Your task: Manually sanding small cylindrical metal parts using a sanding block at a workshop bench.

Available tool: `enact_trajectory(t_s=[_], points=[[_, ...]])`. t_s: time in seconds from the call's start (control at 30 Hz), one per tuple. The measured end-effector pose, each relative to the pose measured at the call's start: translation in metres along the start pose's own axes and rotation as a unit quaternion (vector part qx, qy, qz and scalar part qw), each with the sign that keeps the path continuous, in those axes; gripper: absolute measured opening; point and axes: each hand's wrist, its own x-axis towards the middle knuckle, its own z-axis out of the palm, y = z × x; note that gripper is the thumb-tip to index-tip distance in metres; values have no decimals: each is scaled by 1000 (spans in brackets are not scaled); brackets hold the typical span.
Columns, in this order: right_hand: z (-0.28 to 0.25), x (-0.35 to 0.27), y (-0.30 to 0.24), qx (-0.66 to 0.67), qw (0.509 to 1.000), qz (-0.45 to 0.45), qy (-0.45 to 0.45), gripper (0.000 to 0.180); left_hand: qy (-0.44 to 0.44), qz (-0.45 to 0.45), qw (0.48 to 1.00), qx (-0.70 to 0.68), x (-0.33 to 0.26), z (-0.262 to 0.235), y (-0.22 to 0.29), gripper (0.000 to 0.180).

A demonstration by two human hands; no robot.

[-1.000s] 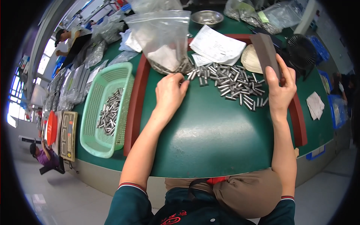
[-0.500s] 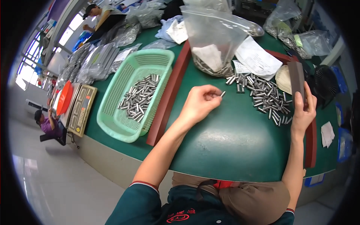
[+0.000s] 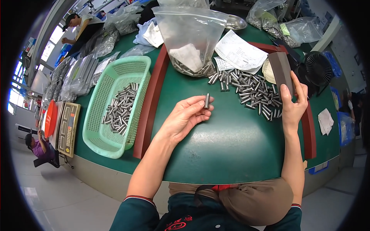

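Between the thumb and fingers of my left hand [image 3: 183, 121] a small metal pin [image 3: 207, 101] stands nearly upright, above the green tabletop [image 3: 227, 150]. My right hand [image 3: 295, 106] grips a long dark grey-brown block [image 3: 280, 69], shaped like a sanding block, tilted at the right side. Just left of that block lies a loose pile of metal pins [image 3: 254, 92]. A green plastic basket [image 3: 92, 127] on the left holds many more pins. Behind my left hand stands an open clear plastic bag [image 3: 189, 29] with pins and a white paper slip inside.
Dark red rails [image 3: 152, 104] frame the work area. White papers [image 3: 243, 52] lie behind the pile, a black fan [image 3: 320, 68] at right. A scale [image 3: 67, 131] with an orange tray [image 3: 51, 119] stands far left. Bagged parts line the back; two people [image 3: 83, 27] are at left.
My left hand has turned, palm more open to view, and the pin now points upward. The whole view has shifted, so the table's things sit further left. My right hand still holds the block.
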Motion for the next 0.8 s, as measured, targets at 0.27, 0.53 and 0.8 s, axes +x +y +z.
enact_trajectory(t_s=[0.27, 0.53, 0.8], points=[[1, 1, 0, 1, 1000, 6, 3, 47, 10, -1, 999, 33, -1, 2, -1, 33], [0, 1, 3, 2, 1000, 4, 1, 47, 3, -1, 999, 44, -2, 3, -1, 33], [-1, 2, 2, 0, 1000, 5, -1, 47, -17, 0, 999, 38, 0, 2, -2, 29]])
